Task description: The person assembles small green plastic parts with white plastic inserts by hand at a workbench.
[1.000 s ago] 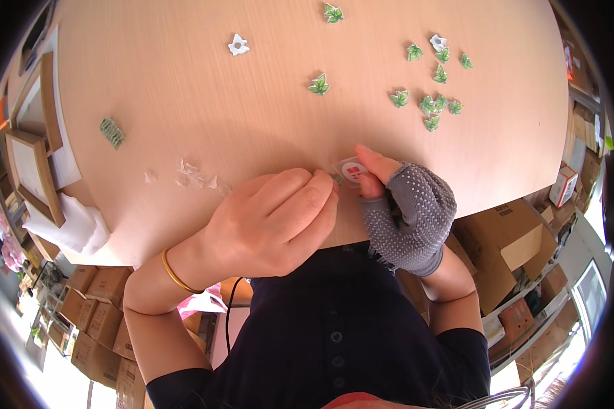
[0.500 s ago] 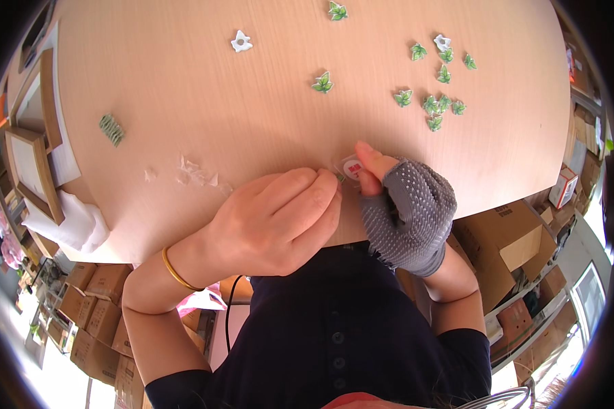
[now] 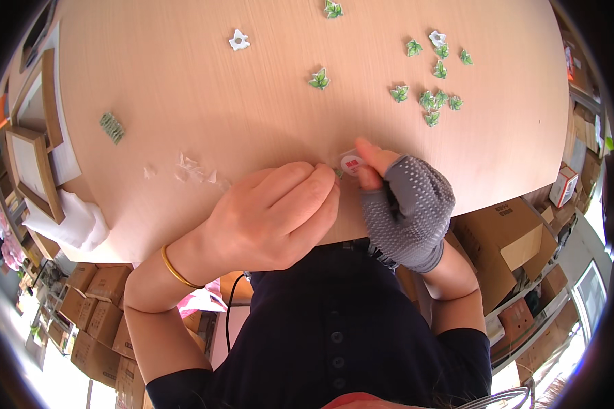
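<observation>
My bare left hand (image 3: 276, 213) is closed, thumb and fingertips pinched on a small green leaf-shaped piece (image 3: 338, 173), of which only a bit shows. Just to its right, my right hand (image 3: 410, 211), in a grey fingerless glove with white dots, pinches a small clear piece bearing a round white label (image 3: 350, 164) with red print. The two hands nearly meet at the table's near edge. Beyond them lie a single green leaf piece (image 3: 319, 78), another leaf piece (image 3: 333, 9) at the far edge, and a white-backed piece (image 3: 239, 39).
Several leaf pieces (image 3: 427, 100) are scattered at the far right. A green stack (image 3: 111, 127) and crumpled clear scraps (image 3: 191, 168) lie on the left of the table (image 3: 184, 88). Wooden frames (image 3: 53, 198) and white wrapping (image 3: 72, 225) sit at the left edge. Cardboard boxes (image 3: 501, 238) stand beyond the table's right side.
Both hands keep their pinches with hardly any movement. The round label has shifted a little and shows slightly more tilted. The view has moved slightly.
</observation>
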Available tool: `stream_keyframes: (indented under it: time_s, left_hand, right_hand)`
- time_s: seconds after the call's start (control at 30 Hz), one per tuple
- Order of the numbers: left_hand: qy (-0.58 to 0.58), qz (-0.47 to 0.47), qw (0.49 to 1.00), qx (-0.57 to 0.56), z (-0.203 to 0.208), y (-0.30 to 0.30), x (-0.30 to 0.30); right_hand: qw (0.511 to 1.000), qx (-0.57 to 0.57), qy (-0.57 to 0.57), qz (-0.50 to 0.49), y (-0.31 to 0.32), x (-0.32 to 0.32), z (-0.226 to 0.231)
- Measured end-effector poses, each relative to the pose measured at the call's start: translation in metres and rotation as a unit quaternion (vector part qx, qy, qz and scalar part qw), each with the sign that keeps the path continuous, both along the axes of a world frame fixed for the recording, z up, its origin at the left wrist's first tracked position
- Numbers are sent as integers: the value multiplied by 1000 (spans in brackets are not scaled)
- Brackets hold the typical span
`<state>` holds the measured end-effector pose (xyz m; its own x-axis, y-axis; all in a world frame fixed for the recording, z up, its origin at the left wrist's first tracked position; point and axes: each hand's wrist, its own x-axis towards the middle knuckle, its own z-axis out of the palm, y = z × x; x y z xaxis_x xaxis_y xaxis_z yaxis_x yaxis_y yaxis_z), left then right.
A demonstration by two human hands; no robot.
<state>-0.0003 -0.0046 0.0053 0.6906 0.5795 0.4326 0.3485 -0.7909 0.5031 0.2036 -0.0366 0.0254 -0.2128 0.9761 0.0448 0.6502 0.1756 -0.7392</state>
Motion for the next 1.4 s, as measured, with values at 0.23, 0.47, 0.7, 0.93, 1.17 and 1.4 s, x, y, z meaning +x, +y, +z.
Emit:
stream_keyframes:
  time_s: [0.23,0.47,0.7,0.93,1.17,1.4]
  left_hand:
    - [16,-13,999,30,-2,0,-3]
    - [54,24,997,-47,10,6,10]
    - [45,77,996,-19,16,27,14]
    - [47,204,978,-27,4,72,-33]
    - [47,135,983,-116,18,3,-3]
    - [-16,203,952,-227,17,2,-5]
  right_hand:
    - [999,12,10,39,2,3,3]
    - [943,-30,258,-210,-15,10,-3]
    - [926,-11,296,-236,-22,17,-13]
    - [931,10,272,-242,-18,10,-10]
    - [939,-9,263,-223,-17,14,-10]
    - [957,-22,216,-193,-16,18,-9]
